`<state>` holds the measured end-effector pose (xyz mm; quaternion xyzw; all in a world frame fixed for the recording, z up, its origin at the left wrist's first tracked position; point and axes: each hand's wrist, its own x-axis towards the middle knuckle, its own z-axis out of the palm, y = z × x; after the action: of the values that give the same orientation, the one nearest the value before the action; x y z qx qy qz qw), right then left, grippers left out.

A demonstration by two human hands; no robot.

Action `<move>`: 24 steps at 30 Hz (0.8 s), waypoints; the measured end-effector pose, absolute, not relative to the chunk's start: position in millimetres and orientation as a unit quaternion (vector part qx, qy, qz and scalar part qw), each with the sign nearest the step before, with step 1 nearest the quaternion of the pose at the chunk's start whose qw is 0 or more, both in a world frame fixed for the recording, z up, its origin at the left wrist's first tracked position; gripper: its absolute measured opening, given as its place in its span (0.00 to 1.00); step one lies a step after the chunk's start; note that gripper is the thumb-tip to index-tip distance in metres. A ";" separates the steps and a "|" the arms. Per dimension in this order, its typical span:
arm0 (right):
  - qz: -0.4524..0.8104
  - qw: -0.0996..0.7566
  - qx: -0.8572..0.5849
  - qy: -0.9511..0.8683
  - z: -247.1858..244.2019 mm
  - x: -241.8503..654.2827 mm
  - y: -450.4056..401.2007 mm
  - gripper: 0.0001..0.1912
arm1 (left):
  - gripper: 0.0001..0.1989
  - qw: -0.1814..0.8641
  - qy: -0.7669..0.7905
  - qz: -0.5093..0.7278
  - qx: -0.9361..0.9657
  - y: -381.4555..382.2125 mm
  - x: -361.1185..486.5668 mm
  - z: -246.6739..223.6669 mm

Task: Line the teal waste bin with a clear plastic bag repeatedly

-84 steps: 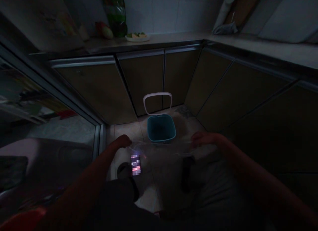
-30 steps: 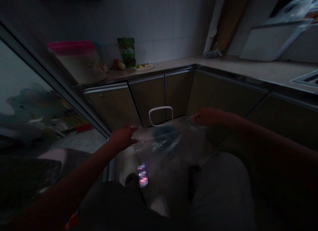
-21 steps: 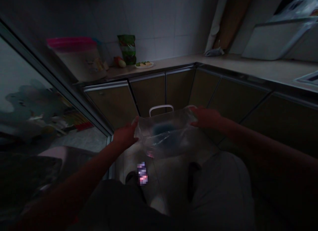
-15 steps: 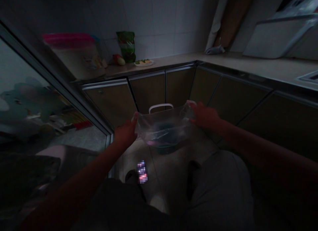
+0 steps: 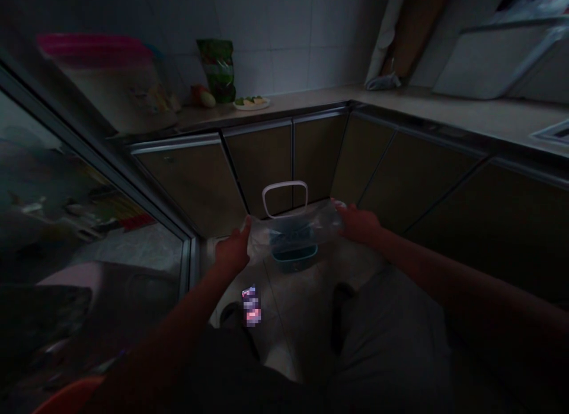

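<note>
A clear plastic bag (image 5: 322,223) is stretched between my two hands. My left hand (image 5: 234,248) grips its left end, and my right hand (image 5: 359,224) pinches the right end. Below and partly behind the plastic, a teal bin (image 5: 296,261) stands on the floor. Its pale handle (image 5: 285,184) rises upright behind the bag. Part of the bin shows only through the plastic.
Cabinets (image 5: 262,159) line the corner under the countertop (image 5: 306,98). On it are a pink-lidded tub (image 5: 111,88), a green packet (image 5: 217,70), and a plate of food (image 5: 251,103). A lit phone (image 5: 251,306) is near my feet; a metal-framed glass door stands left.
The plastic bag has been lowered a little and looks narrower from top to bottom. More of the bin's rim and handle shows. The view has shifted slightly.
</note>
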<state>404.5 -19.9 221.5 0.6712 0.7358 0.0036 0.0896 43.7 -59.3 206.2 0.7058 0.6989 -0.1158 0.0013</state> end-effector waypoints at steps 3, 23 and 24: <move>0.002 0.107 0.673 0.732 215.0 405.2 -18.5 0.50 | 0.58 0.012 0.697 -0.121 0.707 -59.6 48.4 207.3; 0.120 -0.052 0.641 0.756 211.1 352.6 -95.2 0.18 | 0.46 0.257 0.624 0.122 0.727 -34.2 59.9 187.3; 0.074 -0.054 0.615 0.783 197.4 341.7 -102.5 0.18 | 0.45 0.264 0.617 0.127 0.730 -32.4 59.3 185.8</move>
<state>341.7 -102.5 197.4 0.6149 0.7833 0.0739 -0.0536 59.3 -32.4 185.8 0.7300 0.6174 0.1274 0.2640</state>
